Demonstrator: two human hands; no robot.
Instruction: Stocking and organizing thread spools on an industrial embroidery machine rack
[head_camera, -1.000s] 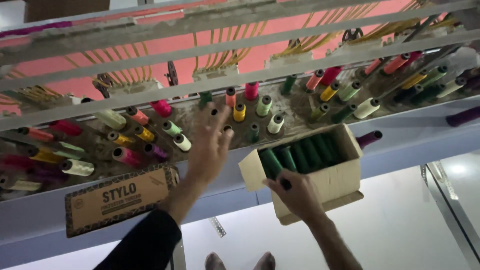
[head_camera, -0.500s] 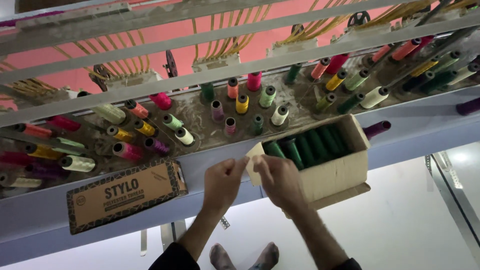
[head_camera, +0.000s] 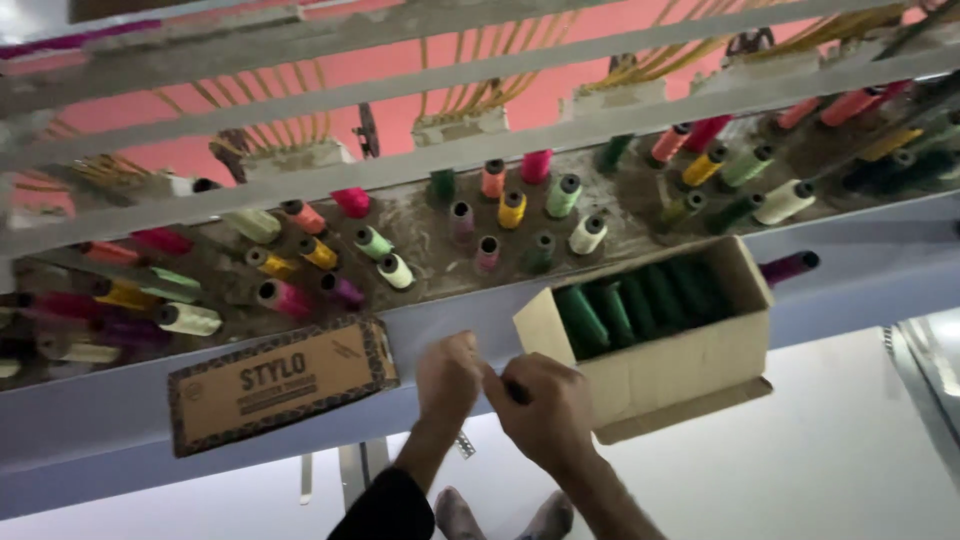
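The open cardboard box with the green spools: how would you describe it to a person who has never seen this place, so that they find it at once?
Start at the long grey shelf under the rack of many-coloured thread spools. Near its right part, just above the right hand, stands the open cardboard box. Unlike the flat closed printed box to its left, it has no lid and holds only dark green spools lying side by side.

Right hand covering most of a small dark item pinched between both hands; kind not resolving. Left hand grip contents hiding behind knuckles. Green spools showing tops only, lower parts sinking behind the cardboard box wall. Far-right spools blurring, running off the edge. Both forearms cutting off at the bottom edge.
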